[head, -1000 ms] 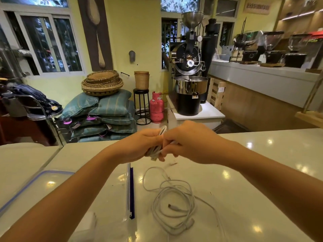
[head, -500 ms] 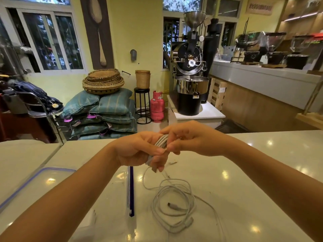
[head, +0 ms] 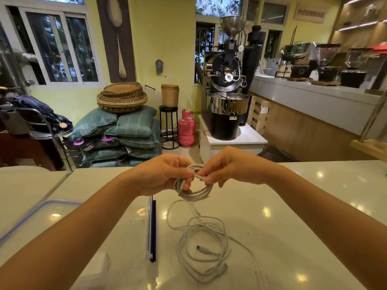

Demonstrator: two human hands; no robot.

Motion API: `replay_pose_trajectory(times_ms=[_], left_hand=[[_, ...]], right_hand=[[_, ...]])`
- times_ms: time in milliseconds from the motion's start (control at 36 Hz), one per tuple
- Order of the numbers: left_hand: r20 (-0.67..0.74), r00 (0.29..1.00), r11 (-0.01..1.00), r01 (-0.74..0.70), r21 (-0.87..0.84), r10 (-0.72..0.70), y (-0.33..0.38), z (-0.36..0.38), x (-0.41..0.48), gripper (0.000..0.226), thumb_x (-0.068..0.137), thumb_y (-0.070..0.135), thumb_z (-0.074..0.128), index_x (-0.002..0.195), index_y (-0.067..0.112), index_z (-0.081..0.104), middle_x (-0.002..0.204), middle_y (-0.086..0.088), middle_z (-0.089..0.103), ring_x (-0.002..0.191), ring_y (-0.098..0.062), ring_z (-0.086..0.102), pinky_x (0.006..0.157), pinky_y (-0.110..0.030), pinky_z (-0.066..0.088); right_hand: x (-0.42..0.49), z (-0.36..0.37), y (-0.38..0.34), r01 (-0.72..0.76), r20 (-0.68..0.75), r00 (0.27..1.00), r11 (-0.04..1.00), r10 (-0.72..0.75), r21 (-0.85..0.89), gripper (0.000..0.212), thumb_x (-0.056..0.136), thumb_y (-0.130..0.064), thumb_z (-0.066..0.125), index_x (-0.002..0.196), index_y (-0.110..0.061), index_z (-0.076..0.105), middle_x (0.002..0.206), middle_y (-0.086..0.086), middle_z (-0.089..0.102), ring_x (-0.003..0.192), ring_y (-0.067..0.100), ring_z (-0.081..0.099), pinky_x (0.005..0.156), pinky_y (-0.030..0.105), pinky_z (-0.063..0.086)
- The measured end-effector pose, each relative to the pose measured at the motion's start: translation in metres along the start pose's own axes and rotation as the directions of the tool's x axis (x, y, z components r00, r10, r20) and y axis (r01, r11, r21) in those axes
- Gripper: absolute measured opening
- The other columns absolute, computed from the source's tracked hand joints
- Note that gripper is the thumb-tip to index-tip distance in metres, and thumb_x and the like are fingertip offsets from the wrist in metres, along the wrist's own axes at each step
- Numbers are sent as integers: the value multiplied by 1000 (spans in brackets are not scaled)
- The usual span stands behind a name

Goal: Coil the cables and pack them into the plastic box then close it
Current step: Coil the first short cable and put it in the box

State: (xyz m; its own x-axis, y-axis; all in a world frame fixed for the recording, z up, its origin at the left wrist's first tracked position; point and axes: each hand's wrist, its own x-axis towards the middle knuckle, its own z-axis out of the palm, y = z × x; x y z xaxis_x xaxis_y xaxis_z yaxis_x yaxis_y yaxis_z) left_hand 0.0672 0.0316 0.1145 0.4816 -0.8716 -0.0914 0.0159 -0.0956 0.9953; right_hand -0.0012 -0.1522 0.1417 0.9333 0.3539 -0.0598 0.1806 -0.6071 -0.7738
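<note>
I hold a white cable wound into a small coil above the pale counter. My left hand grips the coil's left side. My right hand pinches the cable's end at the top of the coil. Below, more white cable lies loose and tangled on the counter, with a plug end inside its loops. A clear plastic box with a blue clip on its edge stands to the left of it, partly behind my left forearm. The box's lid, clear with a blue rim, lies flat at the far left.
The counter reaches to the right edge of view. Beyond its far edge are a white stand with a black coffee roaster, a pink gas cylinder and stacked green sacks.
The bunched cable between my hands has opened into a visible round coil hanging below my fingers. My right hand shifted from covering the bundle to pinching the cable end on top.
</note>
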Motion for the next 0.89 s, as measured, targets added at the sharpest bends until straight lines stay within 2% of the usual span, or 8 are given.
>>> replay_pose_trajectory(times_ms=[83,222,389,472,583,722,806,889], left_hand=[[-114,994,996,3,91,7,0,4,2,10,84,7,50,88,8,59,57,1,59,51,-7,58,61,-23,56],[-284,955,964,-3,268,82,-2,12,7,15,90,7,47,86,13,60,59,1,56,49,-6,54,54,-19,49],[-370,923,953,12,303,106,-4,21,11,15,92,11,46,83,15,58,65,-1,56,51,-8,55,56,-22,50],[-390,916,963,14,268,95,-5,24,12,16,92,12,47,80,14,57,65,-2,55,51,-9,55,57,-24,50],[-392,914,965,1,263,106,-4,24,12,17,92,12,46,79,14,58,64,-1,55,49,-6,55,57,-24,50],[-380,915,955,-19,296,135,-3,25,9,18,92,15,47,80,16,60,63,1,56,47,-2,54,57,-21,49],[-359,920,950,-39,310,155,-4,27,7,19,92,14,46,82,15,62,62,-1,54,45,-1,53,52,-16,50],[-380,916,947,-2,321,131,-8,27,6,22,93,12,44,95,5,65,62,-2,53,45,-3,52,59,-23,52]], right_hand=[[1,0,4,-21,25,999,1000,21,5,33,81,2,60,113,-7,61,74,-7,65,61,2,61,57,13,49],[6,8,11,-22,-133,991,1000,21,-10,30,75,1,68,105,-1,67,53,-17,63,49,-2,56,49,11,44],[9,21,15,32,-317,947,997,-54,-75,20,75,-5,69,95,-2,72,54,-13,59,38,-4,52,41,7,39],[12,28,17,67,-417,901,988,-120,-139,21,75,-7,70,95,-1,72,60,-8,57,45,-5,53,45,5,39],[13,36,25,143,-512,797,924,-320,-354,19,78,-5,68,96,-3,72,84,12,71,68,14,55,63,17,42],[16,44,35,253,-475,642,750,-602,-611,20,71,-6,64,88,3,70,82,17,74,65,22,68,65,18,50],[16,48,42,208,-453,639,706,-622,-677,22,77,-16,58,97,-8,60,70,13,72,49,20,64,47,20,49],[16,49,44,163,-496,642,736,-584,-657,24,76,-18,58,86,-19,36,50,12,61,32,15,43,31,15,31]])
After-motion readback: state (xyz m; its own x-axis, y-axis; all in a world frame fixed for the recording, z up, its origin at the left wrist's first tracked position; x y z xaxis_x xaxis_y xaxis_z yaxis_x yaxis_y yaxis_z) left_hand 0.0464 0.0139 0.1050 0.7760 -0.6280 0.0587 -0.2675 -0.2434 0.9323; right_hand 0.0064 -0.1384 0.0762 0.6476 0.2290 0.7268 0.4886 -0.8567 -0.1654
